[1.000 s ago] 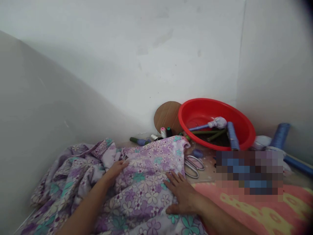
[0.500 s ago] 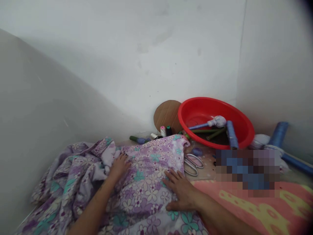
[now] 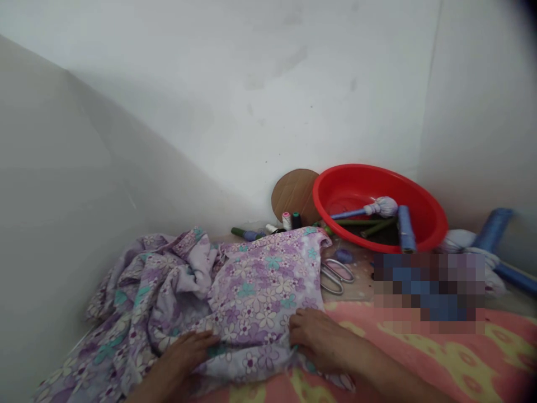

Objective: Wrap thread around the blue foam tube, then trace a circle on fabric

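A purple floral cloth (image 3: pixel 260 291), with white and teal flowers, spreads across the middle and lies bunched up at the left. At its near edge, my right hand (image 3: pixel 316 338) has its fingers curled down, closed on the fabric. My left hand (image 3: pixel 188 351) is at the near left part of the cloth, fingers bent together over a fold; its thumb is hidden. Between the two hands the near edge runs in a loose, folded band. Scissors (image 3: pixel 333 280) lie just beyond the cloth's right side, their handles showing and their blades out of sight.
A red basin (image 3: pixel 441 226) leans at the back, holding a wrapped stick and green stems. Beside it are a cardboard disc (image 3: pixel 293 196) and thread spools (image 3: pixel 286 220). A pink and yellow blanket (image 3: pixel 419 341) lies at right. Walls rise behind and left; one patch is pixelated.
Both hands have come nearer to me, from lying on the cloth to its near edge. The right fingers have gone from spread to curled. The near edge is drawn up, baring the blanket.
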Demonstrator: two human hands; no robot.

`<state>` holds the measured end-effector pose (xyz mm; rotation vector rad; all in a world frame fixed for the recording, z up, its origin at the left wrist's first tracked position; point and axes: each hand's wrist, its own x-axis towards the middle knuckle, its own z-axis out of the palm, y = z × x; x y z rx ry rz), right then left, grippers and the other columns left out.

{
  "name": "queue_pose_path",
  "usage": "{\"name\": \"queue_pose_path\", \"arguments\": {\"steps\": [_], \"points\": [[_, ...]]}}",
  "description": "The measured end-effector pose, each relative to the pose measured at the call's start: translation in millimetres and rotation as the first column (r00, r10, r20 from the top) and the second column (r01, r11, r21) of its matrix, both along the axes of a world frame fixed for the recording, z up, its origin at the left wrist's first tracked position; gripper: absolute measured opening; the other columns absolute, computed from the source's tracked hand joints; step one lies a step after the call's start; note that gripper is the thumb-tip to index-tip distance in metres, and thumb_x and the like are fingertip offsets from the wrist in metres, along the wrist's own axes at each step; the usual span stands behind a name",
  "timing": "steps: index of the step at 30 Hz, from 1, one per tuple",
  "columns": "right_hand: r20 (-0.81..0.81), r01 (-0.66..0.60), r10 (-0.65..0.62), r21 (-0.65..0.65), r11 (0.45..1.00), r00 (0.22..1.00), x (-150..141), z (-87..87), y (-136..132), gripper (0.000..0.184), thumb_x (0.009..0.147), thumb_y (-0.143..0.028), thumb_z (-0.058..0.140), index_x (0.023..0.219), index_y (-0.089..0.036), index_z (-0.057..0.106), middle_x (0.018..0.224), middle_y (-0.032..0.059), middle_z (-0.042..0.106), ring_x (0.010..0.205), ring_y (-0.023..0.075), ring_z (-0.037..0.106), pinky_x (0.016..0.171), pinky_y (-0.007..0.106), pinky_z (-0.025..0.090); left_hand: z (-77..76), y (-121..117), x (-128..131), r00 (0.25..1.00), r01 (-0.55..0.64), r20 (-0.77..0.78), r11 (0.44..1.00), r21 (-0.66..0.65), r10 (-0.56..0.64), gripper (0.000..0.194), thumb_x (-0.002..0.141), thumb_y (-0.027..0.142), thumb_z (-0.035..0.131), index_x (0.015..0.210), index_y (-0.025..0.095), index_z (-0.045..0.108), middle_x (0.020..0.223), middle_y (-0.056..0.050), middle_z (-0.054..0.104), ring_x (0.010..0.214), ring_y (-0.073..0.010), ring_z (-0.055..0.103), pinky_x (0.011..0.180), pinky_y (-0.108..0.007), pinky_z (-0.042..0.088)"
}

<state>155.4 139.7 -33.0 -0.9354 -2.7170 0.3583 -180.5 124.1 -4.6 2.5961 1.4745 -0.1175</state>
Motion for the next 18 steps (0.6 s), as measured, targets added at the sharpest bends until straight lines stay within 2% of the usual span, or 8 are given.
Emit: {"name": "queue_pose_path", "arguments": {"steps": [1,3,6,7,9,11,14,18], "points": [[0.006,0.026,-0.026,0.014,1.0,1.0,-2,0.7,2,0.013,0.069,-0.013,0.048,0.077,-0.017,0.057,0.082,0.0035,0.056,0.081,0.0176,0.05,0.065,0.026,0.033,1.6,2,0,0.998,-0.013,0.057,0.999,0.034,0.011,0.039,0.071,0.017,0.042,0.104,0.032,0.055,0.119,0.004,0.052,0.109,-0.0191,0.046,0.095,-0.033,0.032],[-0.036,0.097,-0.096,0.049,0.994,0.995,-4,5.9,6,0.015,0.07,-0.011,0.045,0.079,-0.017,0.056,0.081,0.0044,0.057,0.078,0.0173,0.051,0.064,0.025,0.034,15.4,8,4,0.984,-0.093,0.156,0.993,0.066,0.081,0.03,0.073,0.018,0.039,0.095,0.026,0.058,0.101,0.002,0.063,0.092,-0.0181,0.056,0.08,-0.026,0.042],[-0.234,0.168,-0.143,0.088,0.982,0.962,0,26.4,12,0.019,0.077,-0.012,0.04,0.089,-0.017,0.054,0.085,0.0044,0.057,0.079,0.0152,0.051,0.068,0.025,0.035,52.4,15,11,0.97,-0.113,0.226,0.991,0.073,0.094,0.023,0.075,0.02,0.037,0.088,0.02,0.056,0.086,0.0,0.065,0.078,-0.0165,0.058,0.069,-0.022,0.043],[-0.294,0.159,-0.125,0.093,0.983,0.948,3,36.0,13,0.019,0.08,-0.014,0.038,0.09,-0.017,0.054,0.086,0.0045,0.057,0.08,0.0144,0.051,0.069,0.024,0.035,65.3,17,12,0.965,-0.122,0.244,0.988,0.1,0.094,0.021,0.076,0.021,0.035,0.085,0.019,0.055,0.082,0.0,0.064,0.076,-0.0158,0.057,0.068,-0.022,0.042],[-0.363,0.11,-0.073,0.083,0.99,0.929,10,56.1,13,0.018,0.081,-0.016,0.038,0.092,-0.016,0.054,0.086,0.004,0.057,0.081,0.0132,0.051,0.07,0.023,0.036,86.7,19,13,0.968,-0.06,0.248,0.992,0.108,0.031,0.021,0.078,0.027,0.037,0.086,0.018,0.054,0.079,0.0,0.063,0.074,-0.0156,0.056,0.066,-0.021,0.04],[-0.376,0.034,-0.016,0.042,0.999,0.927,16,72.2,11,0.017,0.081,-0.016,0.041,0.09,-0.016,0.055,0.083,0.003,0.058,0.078,0.012,0.052,0.069,0.022,0.036,99.1,17,12,0.973,-0.032,0.23,0.994,0.104,0.008,0.022,0.078,0.031,0.038,0.08,0.018,0.055,0.074,0.0,0.062,0.069,-0.0148,0.055,0.063,-0.02,0.039],[-0.352,-0.093,0.062,-0.07,0.993,0.934,21,77.8,4,0.017,0.079,-0.016,0.044,0.088,-0.014,0.058,0.08,0.003,0.06,0.075,0.0108,0.053,0.068,0.02,0.038,98.8,5,14,0.983,-0.024,0.182,0.999,0.037,0.017,0.026,0.077,0.036,0.038,0.069,0.019,0.056,0.065,0.002,0.06,0.063,-0.0137,0.053,0.06,-0.019,0.038],[-0.229,-0.202,0.131,-0.323,0.925,0.965,20,50.1,-5,0.02,0.073,-0.018,0.052,0.09,-0.015,0.062,0.08,0.0025,0.062,0.07,0.0103,0.055,0.062,0.018,0.039,75.3,-20,26,0.993,-0.028,0.113,0.987,-0.155,0.046,0.026,0.074,0.038,0.042,0.076,0.021,0.061,0.071,0.002,0.062,0.07,-0.0151,0.055,0.065,-0.02,0.039]]}}
